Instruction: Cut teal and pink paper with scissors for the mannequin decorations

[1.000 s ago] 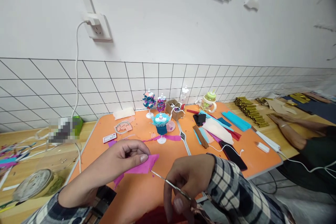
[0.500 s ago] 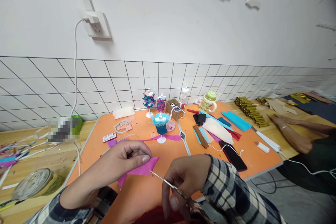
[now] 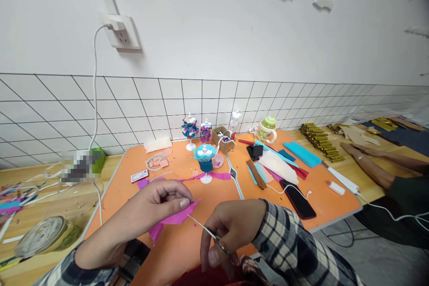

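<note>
My left hand pinches a piece of magenta crepe paper, its loose end hanging below the fingers. In my right hand is a pair of scissors, with the blades pointing left and the tip at the paper's right edge. The fingers are partly wrapped around the scissor handles. Beyond my hands, a small white dress-form stand wears a teal and light-blue paper dress. A magenta strip lies behind its base.
Two decorated mini stands and a cardboard box stand at the back of the orange table. On the right lie paper strips, a phone and a bottle. Another person's arms rest farther right.
My right hand has moved slightly left with the scissors, bringing the tip closer to the paper. The paper's right corner has shifted a little left. The other person's arms have moved.
</note>
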Tool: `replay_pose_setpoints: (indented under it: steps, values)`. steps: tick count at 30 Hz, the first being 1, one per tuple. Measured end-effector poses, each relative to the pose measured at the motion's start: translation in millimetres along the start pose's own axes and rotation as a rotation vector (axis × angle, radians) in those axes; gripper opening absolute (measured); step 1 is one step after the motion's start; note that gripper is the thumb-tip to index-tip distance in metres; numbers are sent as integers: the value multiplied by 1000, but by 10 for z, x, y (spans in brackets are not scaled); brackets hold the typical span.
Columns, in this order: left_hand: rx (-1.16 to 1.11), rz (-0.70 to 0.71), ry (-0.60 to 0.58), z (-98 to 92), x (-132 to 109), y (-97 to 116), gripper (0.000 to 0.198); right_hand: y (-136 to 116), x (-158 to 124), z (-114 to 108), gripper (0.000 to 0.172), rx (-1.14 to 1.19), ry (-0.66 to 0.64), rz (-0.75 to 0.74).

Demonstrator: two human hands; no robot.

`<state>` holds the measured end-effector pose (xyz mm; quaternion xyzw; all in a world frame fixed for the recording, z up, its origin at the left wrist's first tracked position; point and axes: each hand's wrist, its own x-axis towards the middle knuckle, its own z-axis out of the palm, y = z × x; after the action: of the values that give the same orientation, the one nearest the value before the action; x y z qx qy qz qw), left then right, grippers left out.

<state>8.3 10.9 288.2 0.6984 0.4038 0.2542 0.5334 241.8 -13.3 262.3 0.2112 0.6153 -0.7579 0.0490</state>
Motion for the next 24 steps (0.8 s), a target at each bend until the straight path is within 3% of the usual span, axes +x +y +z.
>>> replay_pose_setpoints:
  steps: [5, 9, 10, 12, 13, 14, 17, 22, 24]
  values:
    - [-39, -30, -8, -26, -9, -63, 21, -20, -68, -13, 56, -53, 52, -26]
    - [-114, -55, 12, -89, -2, -130, 28, 49, -244, -102, 51, -86, 15, -81]
    - [-139, -65, -9, -99, 7, -143, 31, 85, -244, -123, 53, -23, 186, -156]
    - [-160, -72, -64, -101, 32, -171, 38, 154, -158, -140, 51, 74, 679, -337]
    - [-157, -65, -85, -94, 48, -188, 41, 180, -80, -134, 46, 90, 846, -410]
    - [-148, -56, -96, -83, 63, -209, 41, 197, 13, -121, 45, 100, 902, -460]
    - [-124, -49, -104, -48, 108, -279, 40, 209, 283, -65, 52, 72, 861, -530]
    - [-72, -107, -135, -59, 140, -321, 40, 240, 530, -58, 66, 178, 830, -349]
    - [-1, -70, 45, -86, 103, -328, 37, 268, 588, -88, 72, 275, 800, -335]
